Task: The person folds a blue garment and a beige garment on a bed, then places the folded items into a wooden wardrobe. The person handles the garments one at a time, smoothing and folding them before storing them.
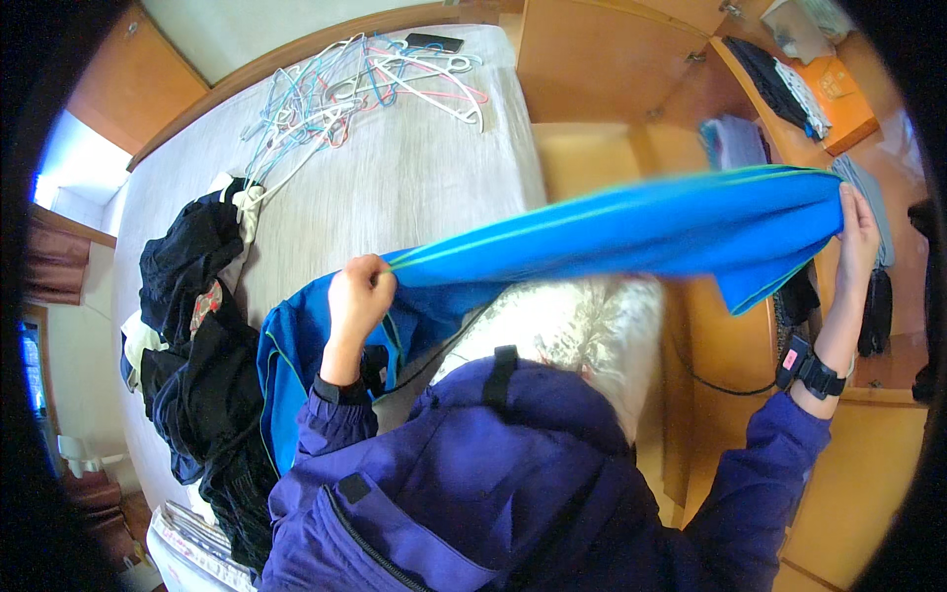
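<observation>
Bed (pixel 414 187) fills the room's middle, dark clothes (pixel 197 335) heaped at its edge, hangers (pixel 365 84) tangled beyond. Above it a blue garment (pixel 631 232) stretches taut between left hand (pixel 357 296), fingers fisted on it, and right hand (pixel 856 237), fingers pinching its far end.

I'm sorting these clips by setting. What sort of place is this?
Most likely a bedroom. A bed with a pale cover holds a heap of plastic hangers and a pile of dark clothes, and an open wooden wardrobe with folded garments stands beside it.
</observation>
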`<state>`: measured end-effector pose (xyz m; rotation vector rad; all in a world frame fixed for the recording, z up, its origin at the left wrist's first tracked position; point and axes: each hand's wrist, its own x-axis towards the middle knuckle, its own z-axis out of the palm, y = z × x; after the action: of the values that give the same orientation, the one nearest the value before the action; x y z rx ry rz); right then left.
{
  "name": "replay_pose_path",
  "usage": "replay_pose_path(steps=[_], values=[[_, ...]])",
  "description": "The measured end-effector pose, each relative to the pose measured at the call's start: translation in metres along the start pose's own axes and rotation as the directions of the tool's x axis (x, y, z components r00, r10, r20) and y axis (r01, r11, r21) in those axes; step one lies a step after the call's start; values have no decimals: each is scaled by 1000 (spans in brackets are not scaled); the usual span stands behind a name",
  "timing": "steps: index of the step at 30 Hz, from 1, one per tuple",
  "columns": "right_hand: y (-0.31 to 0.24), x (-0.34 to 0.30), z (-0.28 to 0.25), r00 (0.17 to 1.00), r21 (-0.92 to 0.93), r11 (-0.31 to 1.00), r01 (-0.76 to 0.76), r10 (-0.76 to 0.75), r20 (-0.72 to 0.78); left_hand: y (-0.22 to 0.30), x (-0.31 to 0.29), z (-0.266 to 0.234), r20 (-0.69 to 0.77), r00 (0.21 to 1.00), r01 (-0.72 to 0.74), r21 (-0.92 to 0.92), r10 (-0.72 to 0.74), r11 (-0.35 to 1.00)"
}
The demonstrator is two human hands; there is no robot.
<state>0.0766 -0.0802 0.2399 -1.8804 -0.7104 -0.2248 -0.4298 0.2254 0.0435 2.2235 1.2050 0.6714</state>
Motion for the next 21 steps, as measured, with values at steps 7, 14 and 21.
replay_pose_path(steps=[7, 14, 21], values=[[-43, -12, -15, 979, 162, 965, 206, -203, -33, 29, -11, 26, 364, 795, -406, -277, 486, 871], [-45, -12, -20, 993, 82, 993, 88, -81, -89, 113, -26, 43, 193, 596, -765, -159, 780, 624], [-29, -4, -29, 994, 81, 995, 52, -44, -104, 116, -27, 54, -121, 559, -825, 20, 820, 565]])
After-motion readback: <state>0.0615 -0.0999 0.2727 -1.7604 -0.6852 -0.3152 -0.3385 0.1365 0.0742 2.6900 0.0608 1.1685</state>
